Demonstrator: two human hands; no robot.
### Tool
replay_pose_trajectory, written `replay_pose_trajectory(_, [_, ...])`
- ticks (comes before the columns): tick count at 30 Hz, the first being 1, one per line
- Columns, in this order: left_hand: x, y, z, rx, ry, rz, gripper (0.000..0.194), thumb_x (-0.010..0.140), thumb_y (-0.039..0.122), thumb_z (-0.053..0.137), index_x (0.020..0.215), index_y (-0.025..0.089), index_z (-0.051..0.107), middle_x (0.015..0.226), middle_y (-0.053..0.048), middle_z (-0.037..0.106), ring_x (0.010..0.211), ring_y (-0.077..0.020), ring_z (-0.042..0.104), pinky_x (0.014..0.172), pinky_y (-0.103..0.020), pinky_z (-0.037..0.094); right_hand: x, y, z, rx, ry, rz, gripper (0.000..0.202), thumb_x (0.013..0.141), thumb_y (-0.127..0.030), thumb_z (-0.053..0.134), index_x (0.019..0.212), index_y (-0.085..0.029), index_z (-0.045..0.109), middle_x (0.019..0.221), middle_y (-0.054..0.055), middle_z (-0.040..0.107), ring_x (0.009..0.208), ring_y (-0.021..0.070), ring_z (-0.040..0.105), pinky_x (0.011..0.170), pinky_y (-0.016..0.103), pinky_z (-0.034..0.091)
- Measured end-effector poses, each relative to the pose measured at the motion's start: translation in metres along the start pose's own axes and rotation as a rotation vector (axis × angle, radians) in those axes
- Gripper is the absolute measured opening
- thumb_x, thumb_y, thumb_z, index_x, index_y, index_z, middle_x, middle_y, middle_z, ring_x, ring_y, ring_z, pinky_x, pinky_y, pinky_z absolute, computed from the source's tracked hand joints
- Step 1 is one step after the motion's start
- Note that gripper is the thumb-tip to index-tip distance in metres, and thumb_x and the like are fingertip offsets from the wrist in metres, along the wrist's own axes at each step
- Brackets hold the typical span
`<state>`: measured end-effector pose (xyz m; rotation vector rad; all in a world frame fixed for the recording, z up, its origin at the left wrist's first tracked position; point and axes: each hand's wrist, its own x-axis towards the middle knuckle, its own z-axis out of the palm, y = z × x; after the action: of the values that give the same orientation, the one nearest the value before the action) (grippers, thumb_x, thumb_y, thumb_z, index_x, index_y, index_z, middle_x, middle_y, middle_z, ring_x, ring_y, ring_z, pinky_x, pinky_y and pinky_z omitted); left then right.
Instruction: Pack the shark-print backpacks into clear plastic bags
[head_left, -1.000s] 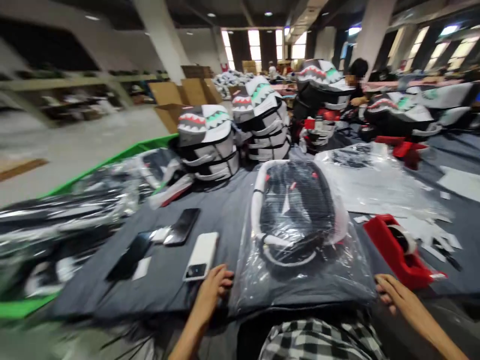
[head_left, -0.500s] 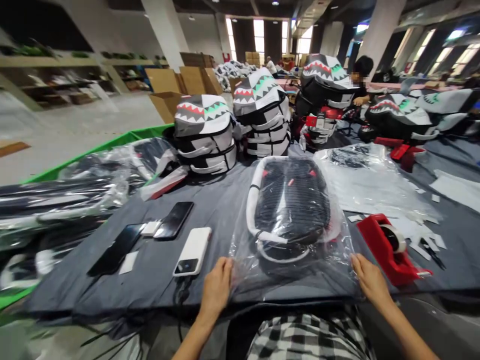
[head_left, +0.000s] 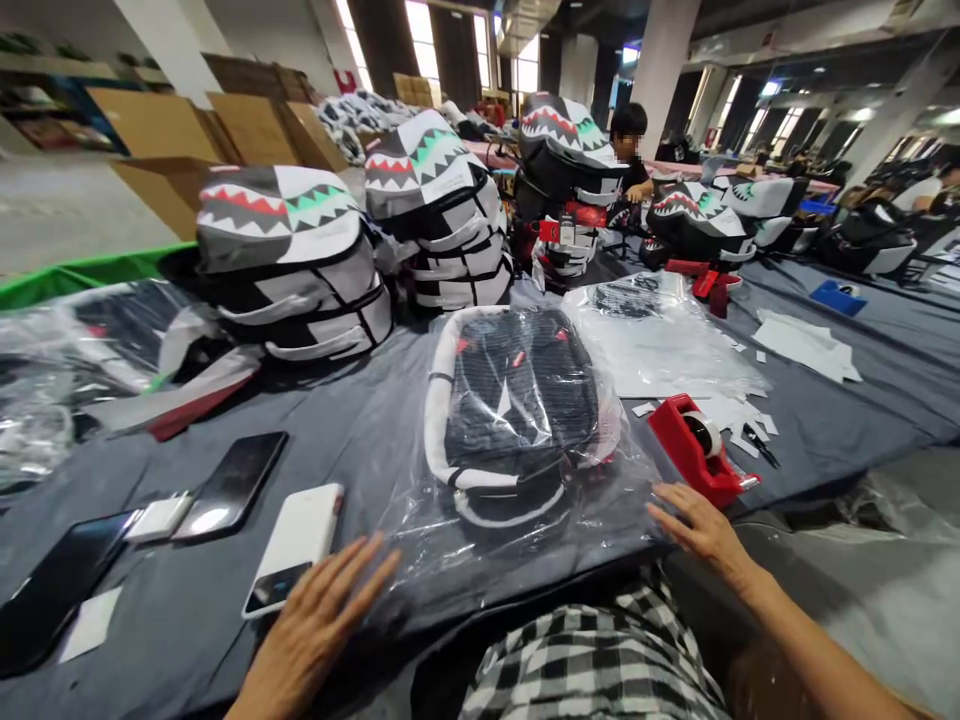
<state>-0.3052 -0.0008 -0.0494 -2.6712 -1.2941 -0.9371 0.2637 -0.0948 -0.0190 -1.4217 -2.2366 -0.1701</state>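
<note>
Head view: the backpack [head_left: 517,400] lies on the table [head_left: 352,430] in clear film [head_left: 525,562], straight before the person, with the film's loose end spread toward the near edge, probably so both hands can reach it. The left hand [head_left: 322,605], grip open and fingers spread, holds nothing beside the film's left corner and the power bank [head_left: 307,522]. The right hand [head_left: 701,530] also has an open grip, at the right corner; whether it touches film, I cannot tell. A red dispenser [head_left: 679,440] sits just beyond it, presumably for easy reach.
</note>
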Motion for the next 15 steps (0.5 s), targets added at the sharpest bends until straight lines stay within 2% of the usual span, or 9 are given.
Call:
replay_pose_trajectory(2, [-0.005, 0.001, -0.001, 0.044, -0.052, 0.206, 0.046, 0.102, 0.020, 0.035, 0.133, 0.038, 0.064, 0.133, 0.000, 0.069, 0.130, -0.0191, 0.059, 0.119, -0.038, 0.035, 0.003, 0.000, -0.003, 0.115, -0.035, -0.076, 0.034, 0.102, -0.018, 0.048, 0.122, -0.033, 0.072, 0.123, 0.004, 0.073, 0.120, 0.0200, 0.066, 0.107, 0.044, 0.054])
replay_pose_trajectory(4, [-0.004, 0.002, -0.002, -0.046, -0.094, 0.217, 0.041, 0.103, 0.024, 0.039, 0.134, 0.036, 0.064, 0.127, 0.000, 0.073, 0.123, -0.0168, 0.064, 0.115, -0.032, 0.042, 0.010, 0.002, -0.006, 0.309, -0.035, 0.063, 0.027, 0.103, -0.032, 0.051, 0.111, -0.029, 0.077, 0.113, 0.006, 0.077, 0.110, 0.0219, 0.071, 0.101, 0.043, 0.058])
replay_pose_trajectory(6, [0.002, 0.002, -0.002, -0.216, -0.121, 0.011, 0.035, 0.102, 0.035, 0.045, 0.125, 0.032, 0.071, 0.118, -0.002, 0.076, 0.111, -0.0173, 0.070, 0.103, -0.029, 0.052, 0.018, 0.003, -0.010, 0.503, -0.017, 0.318, 0.033, 0.099, -0.048, 0.056, 0.101, -0.025, 0.080, 0.103, 0.009, 0.079, 0.099, 0.0247, 0.074, 0.095, 0.041, 0.060])
replay_pose_trajectory(8, [0.007, 0.004, -0.002, -0.398, -0.118, -0.277, 0.038, 0.099, 0.050, 0.049, 0.110, 0.028, 0.078, 0.109, -0.004, 0.079, 0.102, -0.0204, 0.074, 0.097, -0.031, 0.058, 0.026, 0.003, -0.014, 0.641, 0.021, 0.532, 0.043, 0.091, -0.061, 0.062, 0.091, -0.022, 0.081, 0.095, 0.011, 0.079, 0.093, 0.0276, 0.075, 0.091, 0.041, 0.061])
replay_pose_trajectory(11, [0.017, 0.013, 0.000, -0.575, -0.029, -0.610, 0.052, 0.088, 0.069, 0.055, 0.090, 0.024, 0.081, 0.101, -0.006, 0.080, 0.104, -0.0267, 0.073, 0.100, -0.039, 0.058, 0.038, -0.001, -0.012, 0.733, 0.183, 0.627, 0.054, 0.083, -0.074, 0.063, 0.075, -0.022, 0.078, 0.088, 0.011, 0.079, 0.092, 0.0297, 0.074, 0.093, 0.044, 0.058])
replay_pose_trajectory(13, [0.026, 0.019, 0.002, -0.619, 0.061, -0.744, 0.056, 0.081, 0.075, 0.059, 0.085, 0.023, 0.079, 0.091, -0.006, 0.080, 0.101, -0.0282, 0.074, 0.098, -0.040, 0.058, 0.047, -0.007, -0.002, 0.714, 0.355, 0.666, 0.058, 0.084, -0.076, 0.058, 0.069, -0.022, 0.073, 0.082, 0.010, 0.076, 0.088, 0.0274, 0.072, 0.091, 0.041, 0.058])
replay_pose_trajectory(15, [0.039, 0.021, 0.005, -0.626, 0.130, -0.805, 0.056, 0.078, 0.076, 0.060, 0.084, 0.023, 0.076, 0.077, -0.004, 0.078, 0.087, -0.0263, 0.075, 0.090, -0.038, 0.060, 0.058, -0.014, 0.012, 0.668, 0.507, 0.747, 0.060, 0.086, -0.078, 0.054, 0.066, -0.022, 0.065, 0.068, 0.006, 0.069, 0.070, 0.0217, 0.067, 0.074, 0.034, 0.057])
